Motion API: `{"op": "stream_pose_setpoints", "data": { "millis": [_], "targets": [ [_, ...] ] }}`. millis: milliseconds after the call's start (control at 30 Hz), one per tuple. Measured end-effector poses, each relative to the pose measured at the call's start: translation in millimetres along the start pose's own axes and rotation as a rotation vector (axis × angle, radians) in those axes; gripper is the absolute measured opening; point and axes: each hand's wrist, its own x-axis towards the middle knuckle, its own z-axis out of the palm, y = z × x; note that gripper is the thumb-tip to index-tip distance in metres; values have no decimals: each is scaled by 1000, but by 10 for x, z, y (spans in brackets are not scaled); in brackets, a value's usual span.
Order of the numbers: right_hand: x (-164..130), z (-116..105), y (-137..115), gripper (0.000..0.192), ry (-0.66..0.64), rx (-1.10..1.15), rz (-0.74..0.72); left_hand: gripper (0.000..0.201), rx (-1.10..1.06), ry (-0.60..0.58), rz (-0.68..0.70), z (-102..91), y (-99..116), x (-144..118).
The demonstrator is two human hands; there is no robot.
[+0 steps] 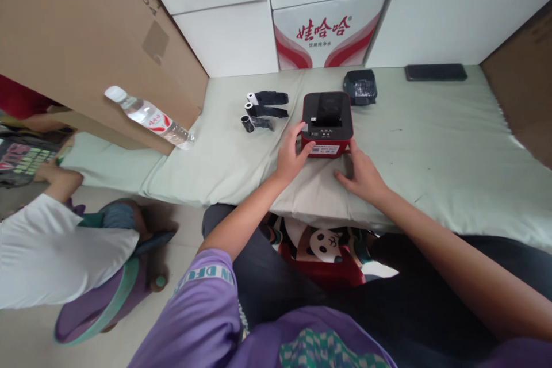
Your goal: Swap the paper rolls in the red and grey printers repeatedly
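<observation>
Pale green cloth covers the bench point(431, 144), and close to its front edge sits a small red and black printer point(326, 124). The left hand point(291, 156) touches its left side with loose fingers, holding nothing, and the right hand point(361, 175) rests flat and open beside it. Farther back lie three small black rolls point(263, 110), then white boxes point(233, 34).

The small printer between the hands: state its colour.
Red body with a black top, seen in the head view.

A clear water bottle point(149, 117) is seen lying near the left edge of the pale green mat point(431, 144), against a brown cardboard box point(86, 29). Three small rolls point(263, 110) are placed mid-mat. A black module point(361, 86) and a dark phone point(435, 72) are set along the far edge, below stacked white cartons point(328, 29).
</observation>
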Motion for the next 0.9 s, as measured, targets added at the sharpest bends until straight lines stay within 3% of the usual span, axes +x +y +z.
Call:
{"op": "stream_pose_setpoints", "data": {
  "millis": [267, 600, 900],
  "targets": [
    [6, -4, -6, 119, 4, -6, -48, 55, 94, -40, 56, -45, 2, 12],
    [-6, -1, -16, 118, -3, -39, -53, 53, 193, -36, 166, -38, -182, 20],
    [-11, -26, -49, 113, -39, -109, -29, 52, 323, -7, 254, -78, -151, 38]
  ]
}}
